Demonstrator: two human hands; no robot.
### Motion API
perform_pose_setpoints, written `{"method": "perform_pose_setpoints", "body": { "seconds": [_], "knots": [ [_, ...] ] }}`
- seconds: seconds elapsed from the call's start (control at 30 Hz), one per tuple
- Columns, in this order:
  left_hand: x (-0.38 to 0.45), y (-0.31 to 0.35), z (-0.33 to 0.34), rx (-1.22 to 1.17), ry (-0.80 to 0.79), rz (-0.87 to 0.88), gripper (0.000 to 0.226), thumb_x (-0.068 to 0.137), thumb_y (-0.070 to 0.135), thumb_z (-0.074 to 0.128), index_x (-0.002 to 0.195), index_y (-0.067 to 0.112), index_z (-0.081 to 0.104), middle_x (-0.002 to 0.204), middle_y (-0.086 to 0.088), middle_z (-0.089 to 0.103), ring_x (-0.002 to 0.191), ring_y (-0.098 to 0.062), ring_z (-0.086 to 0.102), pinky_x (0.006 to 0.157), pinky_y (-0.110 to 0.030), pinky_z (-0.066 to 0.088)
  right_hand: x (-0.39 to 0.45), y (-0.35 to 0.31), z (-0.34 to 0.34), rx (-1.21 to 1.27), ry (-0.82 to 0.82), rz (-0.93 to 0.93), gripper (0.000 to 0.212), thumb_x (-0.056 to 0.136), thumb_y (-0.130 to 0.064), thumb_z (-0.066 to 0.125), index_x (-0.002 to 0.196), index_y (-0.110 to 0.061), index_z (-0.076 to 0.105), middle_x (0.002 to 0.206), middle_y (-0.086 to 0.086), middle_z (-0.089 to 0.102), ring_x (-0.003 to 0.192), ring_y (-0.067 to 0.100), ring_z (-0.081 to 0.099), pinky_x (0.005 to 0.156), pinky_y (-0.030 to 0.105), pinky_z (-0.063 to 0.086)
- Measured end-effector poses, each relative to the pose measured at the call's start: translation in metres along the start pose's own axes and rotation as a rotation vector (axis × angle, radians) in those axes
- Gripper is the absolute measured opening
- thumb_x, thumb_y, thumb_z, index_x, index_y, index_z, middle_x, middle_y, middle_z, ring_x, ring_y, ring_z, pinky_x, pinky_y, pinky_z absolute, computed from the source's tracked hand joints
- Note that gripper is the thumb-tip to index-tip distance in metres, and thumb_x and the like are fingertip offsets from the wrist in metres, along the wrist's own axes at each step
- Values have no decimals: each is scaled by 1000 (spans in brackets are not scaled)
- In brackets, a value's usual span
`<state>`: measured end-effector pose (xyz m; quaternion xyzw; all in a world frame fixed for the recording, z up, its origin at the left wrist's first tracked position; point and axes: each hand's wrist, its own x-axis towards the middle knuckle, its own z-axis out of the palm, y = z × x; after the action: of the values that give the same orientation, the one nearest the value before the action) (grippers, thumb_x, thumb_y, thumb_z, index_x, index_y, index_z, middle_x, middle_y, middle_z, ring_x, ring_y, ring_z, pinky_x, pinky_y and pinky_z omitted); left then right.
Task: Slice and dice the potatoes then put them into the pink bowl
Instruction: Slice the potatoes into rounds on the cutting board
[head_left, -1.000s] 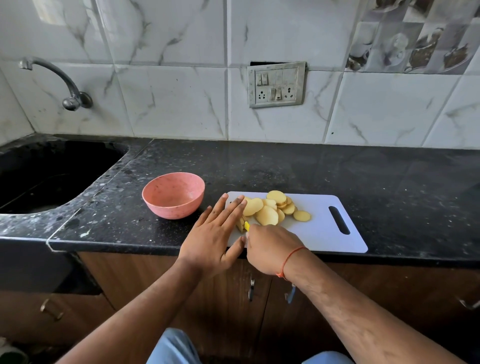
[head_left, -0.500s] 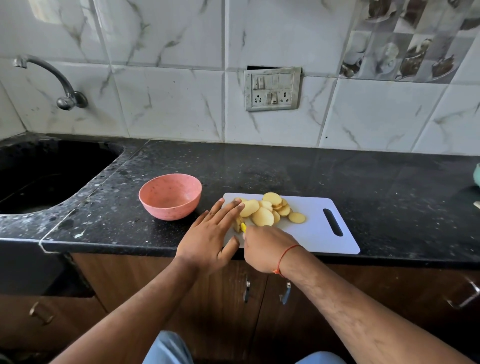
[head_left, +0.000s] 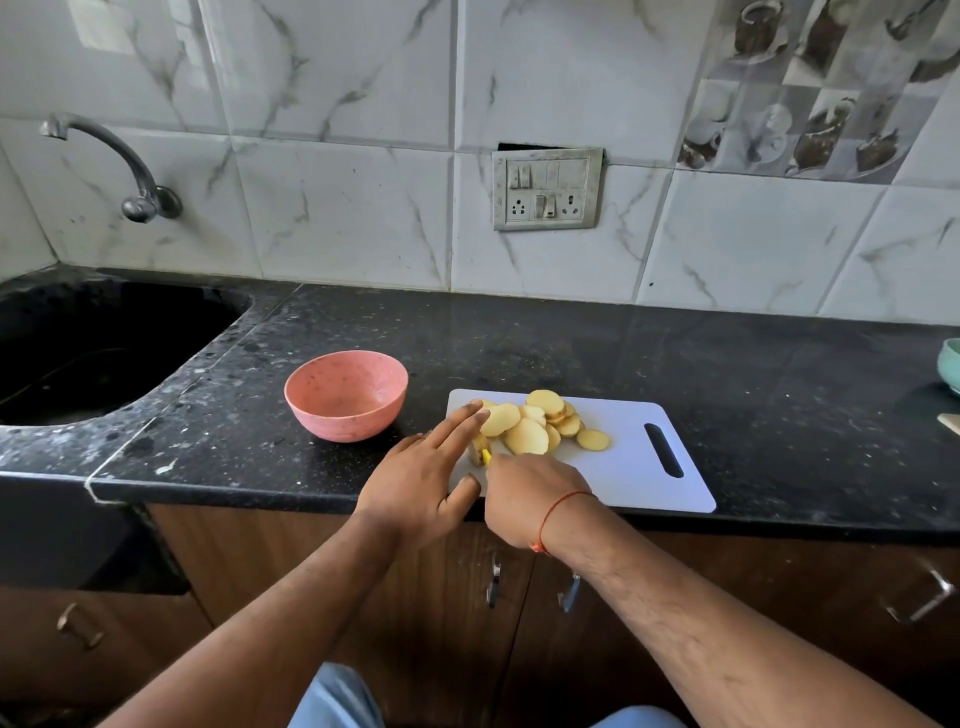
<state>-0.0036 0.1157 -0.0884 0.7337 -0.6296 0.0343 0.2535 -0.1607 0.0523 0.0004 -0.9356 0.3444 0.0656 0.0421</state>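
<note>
Round potato slices (head_left: 540, 423) lie in a loose pile on the white cutting board (head_left: 628, 457). My left hand (head_left: 423, 480) lies flat with straight fingers, its tips pressing on the potato piece (head_left: 476, 447) at the board's left end. My right hand (head_left: 524, 493) is curled round a yellow-handled knife (head_left: 486, 457), of which only a bit of yellow shows beside the potato piece; the blade is hidden. The empty pink bowl (head_left: 345, 395) stands on the black counter just left of the board.
A black sink (head_left: 93, 353) with a wall tap (head_left: 135, 182) fills the far left. A teal bowl (head_left: 950, 364) and a pale object (head_left: 950, 423) sit at the right edge. The tiled wall with a switch plate (head_left: 546, 189) rises behind the counter.
Both hands stay at the board's left end over the potato piece; the view has shifted slightly, bringing the teal bowl into sight at the right.
</note>
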Motion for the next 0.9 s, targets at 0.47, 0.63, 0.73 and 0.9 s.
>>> {"method": "perform_pose_setpoints", "body": {
  "seconds": [0.47, 0.63, 0.73, 0.9],
  "knots": [
    [3, 3, -2, -12, 15, -38, 77, 95, 54, 30, 168, 46, 7, 175, 24, 5, 153, -13, 38, 121, -42, 38, 5, 2, 0, -9, -25, -6, 21, 102, -22, 50, 119, -17, 61, 93, 3, 62, 87, 21, 62, 69, 34, 49],
    [8, 5, -3, -7, 25, -25, 77, 93, 50, 37, 167, 42, 18, 174, 23, 16, 151, -11, 40, 117, -39, 41, -7, 17, 10, -2, -43, -9, 21, 102, -25, 49, 121, -19, 58, 94, 2, 61, 87, 19, 60, 73, 35, 53],
    [8, 5, -1, -11, 11, -26, 78, 93, 50, 38, 168, 42, 16, 175, 23, 14, 153, -12, 37, 120, -40, 39, -4, 16, 3, 9, -65, -15, 17, 100, -23, 49, 113, -18, 60, 88, 2, 60, 84, 19, 60, 71, 34, 52],
    [7, 6, -1, -3, 9, -20, 79, 92, 55, 34, 168, 39, 18, 174, 24, 11, 154, -14, 37, 121, -40, 37, 11, 6, -4, 30, -88, -19, 17, 100, -23, 47, 103, -17, 63, 87, 3, 62, 84, 22, 62, 70, 35, 51]
  ]
}}
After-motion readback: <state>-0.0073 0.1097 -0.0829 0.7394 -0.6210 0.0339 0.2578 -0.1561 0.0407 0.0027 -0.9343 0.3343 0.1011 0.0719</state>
